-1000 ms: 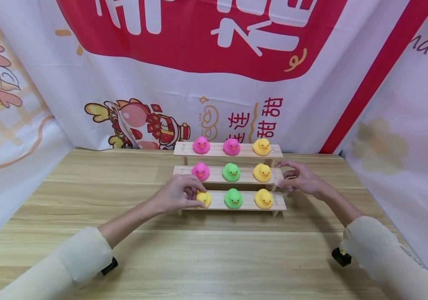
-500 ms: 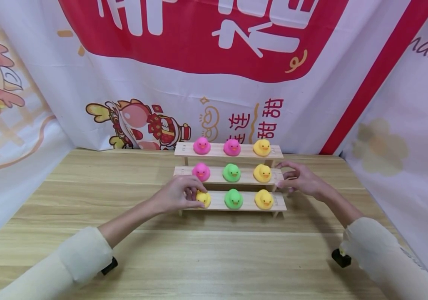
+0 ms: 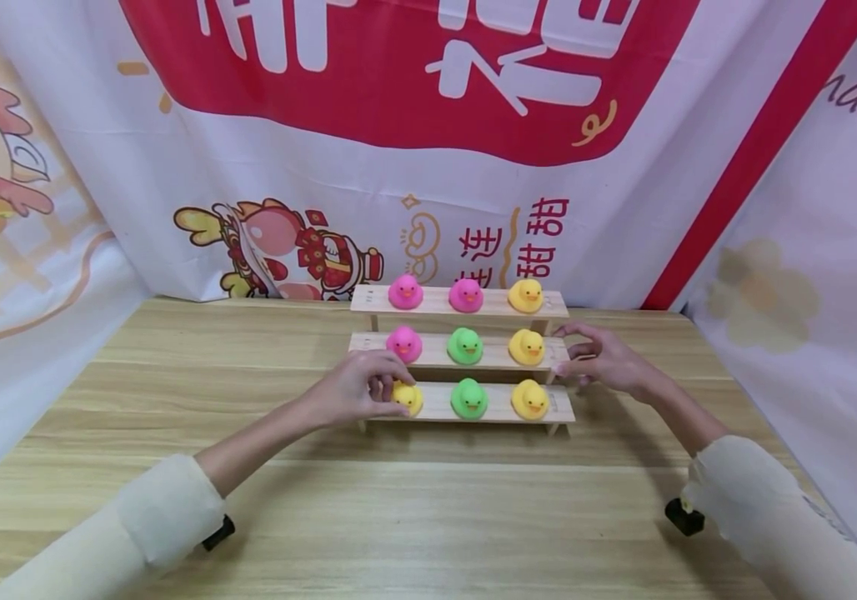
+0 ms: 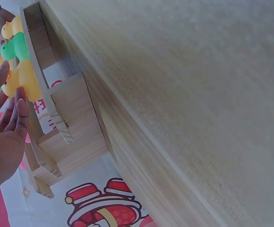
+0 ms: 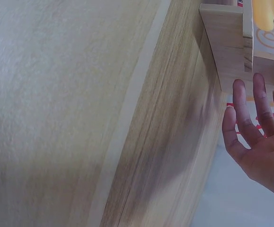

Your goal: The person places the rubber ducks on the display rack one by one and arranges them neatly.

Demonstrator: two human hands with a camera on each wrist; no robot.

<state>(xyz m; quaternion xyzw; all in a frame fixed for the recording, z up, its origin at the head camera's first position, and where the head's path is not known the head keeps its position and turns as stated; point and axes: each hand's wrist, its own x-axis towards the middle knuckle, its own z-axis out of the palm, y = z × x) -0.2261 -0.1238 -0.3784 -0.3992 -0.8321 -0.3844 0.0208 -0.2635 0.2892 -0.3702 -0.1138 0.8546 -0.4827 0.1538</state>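
A three-tier wooden display rack (image 3: 439, 404) carries small rubber ducks in rows. My left hand (image 3: 365, 385) pinches a yellow rubber duck (image 3: 408, 398) at the left end of the lowest tier, thumb in front and fingers behind; in the left wrist view that yellow duck (image 4: 25, 80) sits on the board at the fingertips. At the other end, my right hand (image 3: 603, 360) holds the right end of the middle board between thumb and index finger. In the right wrist view, the other fingers (image 5: 243, 104) of this hand stretch beside the rack's side panel (image 5: 224, 42).
A green duck (image 3: 469, 399) and a yellow duck (image 3: 529, 400) share the lowest tier. Pink (image 3: 403, 345), green and yellow ducks line the middle one; two pink and one yellow (image 3: 525, 295) top it. A printed cloth (image 3: 286, 167) hangs behind the wooden table (image 3: 428, 517).
Both hands keep their places on the duck and the rack. The whole head view has shifted very slightly.
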